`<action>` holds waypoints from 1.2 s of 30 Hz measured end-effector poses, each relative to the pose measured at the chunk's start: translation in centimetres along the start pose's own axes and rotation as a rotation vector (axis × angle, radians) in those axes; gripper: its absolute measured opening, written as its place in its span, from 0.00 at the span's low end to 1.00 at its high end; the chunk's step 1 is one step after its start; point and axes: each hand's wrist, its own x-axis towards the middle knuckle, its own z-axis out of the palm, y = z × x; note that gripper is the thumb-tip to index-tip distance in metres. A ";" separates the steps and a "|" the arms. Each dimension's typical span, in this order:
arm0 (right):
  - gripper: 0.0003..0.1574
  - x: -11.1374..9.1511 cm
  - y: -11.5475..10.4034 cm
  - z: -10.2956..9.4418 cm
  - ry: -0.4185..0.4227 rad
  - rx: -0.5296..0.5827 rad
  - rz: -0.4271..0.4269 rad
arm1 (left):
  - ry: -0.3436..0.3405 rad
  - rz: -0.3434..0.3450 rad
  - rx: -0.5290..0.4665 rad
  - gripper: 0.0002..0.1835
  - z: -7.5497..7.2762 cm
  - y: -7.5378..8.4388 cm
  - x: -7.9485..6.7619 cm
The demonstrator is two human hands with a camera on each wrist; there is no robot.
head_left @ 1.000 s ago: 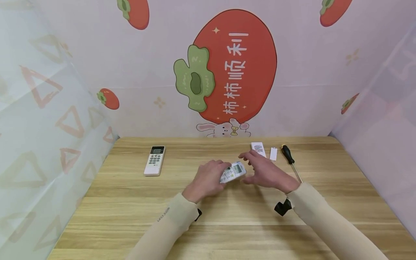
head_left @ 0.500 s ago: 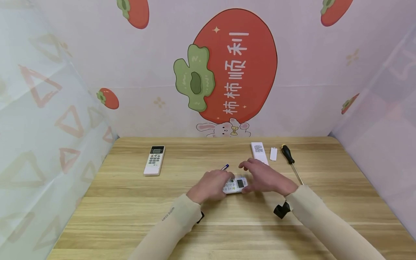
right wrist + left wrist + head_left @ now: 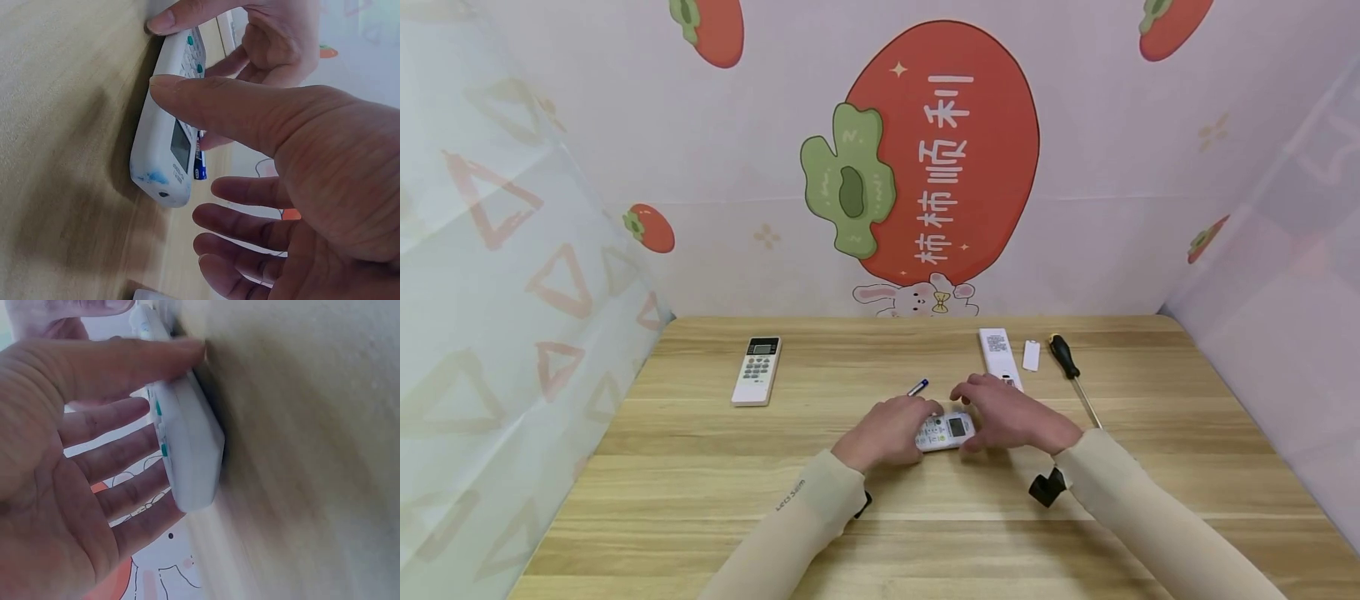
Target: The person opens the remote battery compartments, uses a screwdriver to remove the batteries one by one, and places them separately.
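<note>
A white remote control (image 3: pixel 957 428) with a small screen lies face up at the middle of the table, between both hands. My left hand (image 3: pixel 889 429) grips its left end, thumb on the near edge and fingers on the far edge, as the left wrist view shows. My right hand (image 3: pixel 1011 412) is at the screen end. Its thumb rests against the near side of the remote (image 3: pixel 159 134), while the other fingers stay loosely bent and apart from it. Behind the remote lies a thin blue cylinder (image 3: pixel 918 387), partly hidden; I cannot tell its kind.
Another remote (image 3: pixel 756 372) lies face up at the left. At the back right are a remote lying face down (image 3: pixel 997 350), a small white cover (image 3: pixel 1031 356) and a black-handled screwdriver (image 3: pixel 1063 357). Printed cloth walls (image 3: pixel 760 275) enclose the wooden table (image 3: pixel 700 467).
The remote has come nearer and been lowered to the table, turning more level, with the left hand holding it. The right hand has moved slightly nearer and its thumb now touches the remote.
</note>
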 end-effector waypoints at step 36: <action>0.31 0.7 -0.2 0.2 -0.012 -0.017 -0.001 | 0.018 -0.085 -0.052 0.31 -2.5 -1.6 -1.4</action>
